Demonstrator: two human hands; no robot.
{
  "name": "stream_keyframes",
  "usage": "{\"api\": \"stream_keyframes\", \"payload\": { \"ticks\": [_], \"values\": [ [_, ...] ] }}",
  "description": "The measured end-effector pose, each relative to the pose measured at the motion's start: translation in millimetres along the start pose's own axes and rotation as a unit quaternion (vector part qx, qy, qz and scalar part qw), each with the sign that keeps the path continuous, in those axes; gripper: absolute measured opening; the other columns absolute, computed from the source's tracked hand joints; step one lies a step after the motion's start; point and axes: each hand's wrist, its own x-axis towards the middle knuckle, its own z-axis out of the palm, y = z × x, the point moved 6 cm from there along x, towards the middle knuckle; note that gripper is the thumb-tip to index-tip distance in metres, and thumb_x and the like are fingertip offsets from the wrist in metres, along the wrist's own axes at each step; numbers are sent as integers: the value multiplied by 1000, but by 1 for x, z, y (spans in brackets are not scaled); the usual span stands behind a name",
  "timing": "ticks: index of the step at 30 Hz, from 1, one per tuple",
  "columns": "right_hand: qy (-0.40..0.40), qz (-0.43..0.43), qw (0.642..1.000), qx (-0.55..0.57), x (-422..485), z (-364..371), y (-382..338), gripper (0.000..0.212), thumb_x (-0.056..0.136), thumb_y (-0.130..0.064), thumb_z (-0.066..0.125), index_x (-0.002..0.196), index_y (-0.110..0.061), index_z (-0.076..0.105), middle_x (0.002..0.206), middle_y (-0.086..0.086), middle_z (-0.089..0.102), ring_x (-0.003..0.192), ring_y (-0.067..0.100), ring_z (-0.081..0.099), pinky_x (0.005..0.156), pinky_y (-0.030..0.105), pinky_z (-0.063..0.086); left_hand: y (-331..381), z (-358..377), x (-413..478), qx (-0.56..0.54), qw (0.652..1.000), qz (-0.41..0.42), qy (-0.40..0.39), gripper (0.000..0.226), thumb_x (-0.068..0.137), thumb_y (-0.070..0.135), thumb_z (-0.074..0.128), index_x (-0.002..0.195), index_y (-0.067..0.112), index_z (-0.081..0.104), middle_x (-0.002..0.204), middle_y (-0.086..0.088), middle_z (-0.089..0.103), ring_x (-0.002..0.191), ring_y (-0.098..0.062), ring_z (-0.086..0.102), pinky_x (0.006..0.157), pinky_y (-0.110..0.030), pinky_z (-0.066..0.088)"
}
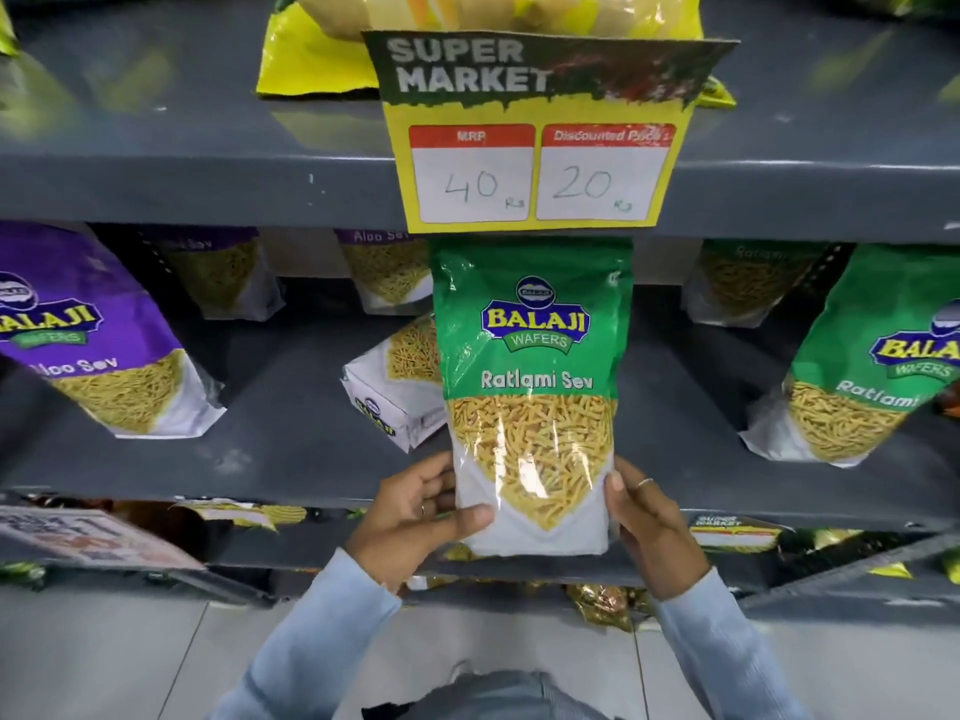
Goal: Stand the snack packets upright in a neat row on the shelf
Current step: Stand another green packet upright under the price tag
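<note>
A green Ratlami Sev packet is held upright in front of the grey middle shelf, its bottom edge below the shelf's front lip. My left hand grips its lower left side and my right hand its lower right side. Just behind it to the left a packet lies tipped over on the shelf. A purple Aloo Sev packet stands at the left, another green Ratlami Sev packet at the right. More packets stand at the back of the shelf.
A yellow price tag reading 40 and 20 hangs from the shelf above, just over the held packet. A yellow bag lies on that upper shelf. Lower shelves hold more snack bags and a sign.
</note>
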Motion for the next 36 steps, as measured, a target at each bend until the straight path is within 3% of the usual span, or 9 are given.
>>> {"api": "stream_keyframes", "payload": {
  "ticks": [8,11,16,19,21,23,27,31,36],
  "values": [
    [13,-25,1000,5,7,-25,-11,65,51,-65,71,104,-27,63,93,-19,74,92,0,67,73,11,53,-2,24,17,9,1000,17,0,53,65,1,79,114,12,63,107,-6,73,95,-18,68,75,-22,56],
    [27,-28,999,7,19,-35,-10,27,86,-26,52,110,-18,58,91,-17,73,85,0,67,74,12,54,2,33,27,15,999,32,0,56,64,0,79,116,9,61,104,-4,73,93,-15,68,76,-21,56],
    [46,-73,994,-59,50,-42,-15,33,92,-1,39,123,-7,49,116,-3,56,96,0,59,87,8,46,6,39,58,55,995,78,37,63,67,-3,75,121,20,53,115,6,64,101,0,62,86,-12,50],
    [48,-92,992,-78,71,-46,-11,39,90,8,38,129,3,41,123,7,49,90,-7,56,75,0,44,3,42,81,97,987,108,67,64,75,-17,64,124,19,46,119,3,58,109,-6,56,82,0,43],
    [49,-97,990,-88,83,-49,-8,39,89,6,41,129,3,40,124,11,50,89,-11,57,76,1,45,-3,46,95,116,983,123,74,64,75,-19,61,124,18,44,122,0,55,114,-17,52,87,-4,44],
    [57,-93,990,-84,91,-52,-4,46,84,-7,48,128,3,41,124,10,50,88,-16,58,84,12,45,-13,50,106,124,982,122,72,63,74,-16,64,119,24,45,122,3,56,114,-13,55,96,-18,46],
    [63,-90,990,-88,93,-62,1,53,76,-20,47,126,-4,43,125,11,51,93,-14,58,95,34,40,-31,58,119,121,983,118,69,59,67,4,62,120,23,43,116,10,57,95,21,57,79,0,43],
    [69,-82,991,-84,99,-70,5,81,65,-58,64,127,-10,43,127,8,52,106,3,58,99,28,44,-46,54,134,126,982,114,83,62,70,15,65,128,15,46,121,-3,61,101,14,58,86,-4,45],
    [51,-83,991,-89,100,-70,7,47,82,-5,48,127,-8,36,130,8,44,96,-14,59,83,6,47,-48,55,134,165,974,126,94,56,67,40,63,120,32,47,113,10,65,103,8,61,86,-7,45]
  ]
}}
